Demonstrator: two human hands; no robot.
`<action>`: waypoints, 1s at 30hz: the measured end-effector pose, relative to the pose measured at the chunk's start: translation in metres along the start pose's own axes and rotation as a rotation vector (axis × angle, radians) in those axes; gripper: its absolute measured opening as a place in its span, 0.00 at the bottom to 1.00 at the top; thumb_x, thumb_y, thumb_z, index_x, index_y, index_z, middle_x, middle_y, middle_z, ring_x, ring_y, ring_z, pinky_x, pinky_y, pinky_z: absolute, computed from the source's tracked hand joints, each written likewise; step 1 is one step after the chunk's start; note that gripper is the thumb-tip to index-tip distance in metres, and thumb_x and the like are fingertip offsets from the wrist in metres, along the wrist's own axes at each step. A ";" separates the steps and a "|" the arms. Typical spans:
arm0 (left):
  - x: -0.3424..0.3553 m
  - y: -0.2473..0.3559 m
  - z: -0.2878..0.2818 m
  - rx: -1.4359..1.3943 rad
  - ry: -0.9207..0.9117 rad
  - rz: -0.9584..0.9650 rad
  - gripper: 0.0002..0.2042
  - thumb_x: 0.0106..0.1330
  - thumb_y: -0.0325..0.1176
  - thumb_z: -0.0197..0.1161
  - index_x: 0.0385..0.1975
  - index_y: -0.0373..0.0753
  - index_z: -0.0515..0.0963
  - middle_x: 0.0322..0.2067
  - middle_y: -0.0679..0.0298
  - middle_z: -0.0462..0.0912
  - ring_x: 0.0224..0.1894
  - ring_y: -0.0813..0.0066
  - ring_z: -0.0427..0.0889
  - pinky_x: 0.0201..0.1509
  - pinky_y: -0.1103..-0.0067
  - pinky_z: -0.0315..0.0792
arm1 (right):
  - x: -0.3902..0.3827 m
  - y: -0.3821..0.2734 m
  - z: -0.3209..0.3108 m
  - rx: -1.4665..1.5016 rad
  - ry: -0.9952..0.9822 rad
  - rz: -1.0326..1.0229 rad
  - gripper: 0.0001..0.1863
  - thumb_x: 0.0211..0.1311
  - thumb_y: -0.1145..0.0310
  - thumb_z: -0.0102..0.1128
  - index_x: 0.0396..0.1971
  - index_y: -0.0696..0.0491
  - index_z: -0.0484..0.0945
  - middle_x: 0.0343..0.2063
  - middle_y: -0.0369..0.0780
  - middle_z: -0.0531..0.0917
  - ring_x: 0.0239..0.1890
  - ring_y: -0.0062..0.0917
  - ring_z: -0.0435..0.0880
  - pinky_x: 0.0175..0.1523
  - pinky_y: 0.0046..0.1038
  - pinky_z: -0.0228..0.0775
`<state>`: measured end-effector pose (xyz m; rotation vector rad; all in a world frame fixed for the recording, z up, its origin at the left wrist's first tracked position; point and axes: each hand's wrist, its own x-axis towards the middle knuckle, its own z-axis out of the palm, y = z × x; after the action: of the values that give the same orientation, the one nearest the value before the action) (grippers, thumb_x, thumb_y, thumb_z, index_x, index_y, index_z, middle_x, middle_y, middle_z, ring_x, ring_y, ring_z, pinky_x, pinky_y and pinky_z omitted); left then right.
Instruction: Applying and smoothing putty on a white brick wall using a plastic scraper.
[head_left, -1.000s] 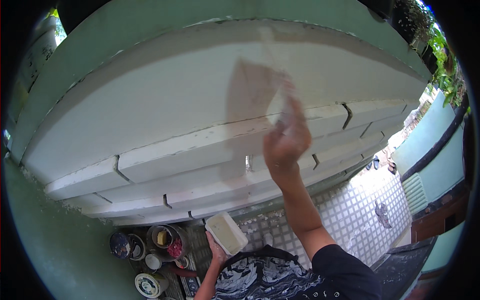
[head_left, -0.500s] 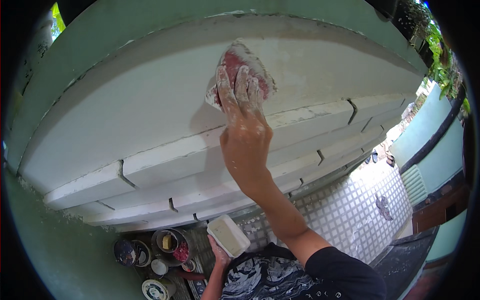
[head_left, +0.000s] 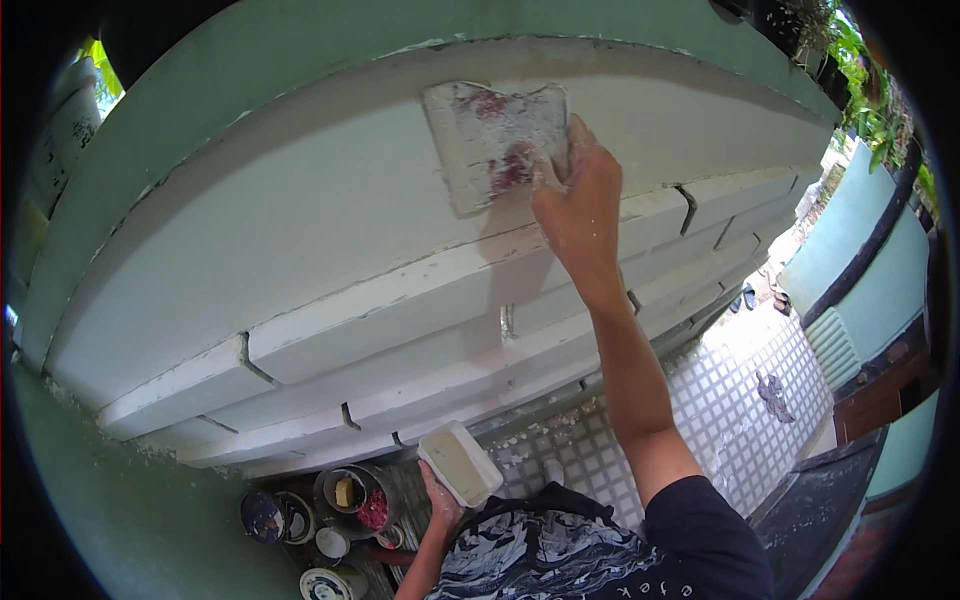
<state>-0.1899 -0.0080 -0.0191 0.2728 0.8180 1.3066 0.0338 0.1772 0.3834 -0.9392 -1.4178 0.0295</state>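
Observation:
A square scraper [head_left: 492, 125], red under a smeared pale coating, lies flat against the upper white wall panel [head_left: 300, 170]. My right hand [head_left: 582, 210], dusted white, is closed on its right side. Low in the view my left hand [head_left: 438, 492] grips the side of a white rectangular plastic tub [head_left: 462, 460] holding a pale, smooth substance. The tub is just in front of my dark shirt. Below the panel run white block-shaped ledges [head_left: 390, 340] with dark grooves.
Buckets and cans [head_left: 335, 540], one with red pieces and a yellow block, crowd the lower left beside a green wall [head_left: 120, 500]. A checkered floor [head_left: 720, 400] extends right, with a crumpled cloth [head_left: 775, 398], footwear [head_left: 782, 304] and plants [head_left: 870, 120] beyond.
My right hand swung up and left onto the panel, then moved rightward, turning the scraper so more of its face shows. My left hand still holds the tub in about the same place.

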 end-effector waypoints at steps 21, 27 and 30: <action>-0.023 0.007 -0.003 -0.111 0.054 0.025 0.38 0.62 0.68 0.31 0.61 0.44 0.60 0.55 0.60 0.70 0.53 0.57 0.73 0.57 0.61 0.68 | -0.077 -0.049 0.065 -0.469 0.181 -0.411 0.27 0.44 0.82 0.49 0.51 0.57 0.74 0.47 0.46 0.79 0.24 0.29 0.83 0.24 0.27 0.73; -0.031 0.007 -0.013 -0.073 0.091 0.103 0.37 0.62 0.68 0.33 0.61 0.45 0.60 0.55 0.60 0.71 0.53 0.57 0.74 0.56 0.61 0.69 | -0.055 -0.035 0.016 -0.169 0.421 -0.052 0.20 0.57 0.77 0.48 0.52 0.62 0.68 0.30 0.52 0.81 0.26 0.42 0.82 0.31 0.33 0.74; -0.030 0.008 -0.014 -0.103 0.045 0.077 0.37 0.62 0.68 0.34 0.61 0.45 0.60 0.55 0.60 0.70 0.53 0.57 0.73 0.56 0.61 0.70 | -0.042 -0.035 0.016 -0.456 0.284 0.024 0.22 0.54 0.79 0.49 0.53 0.60 0.69 0.36 0.50 0.81 0.24 0.40 0.82 0.29 0.33 0.73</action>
<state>-0.2061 -0.0374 -0.0124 0.1956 0.7816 1.4267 -0.0064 0.1405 0.3663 -1.2772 -1.1662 -0.4098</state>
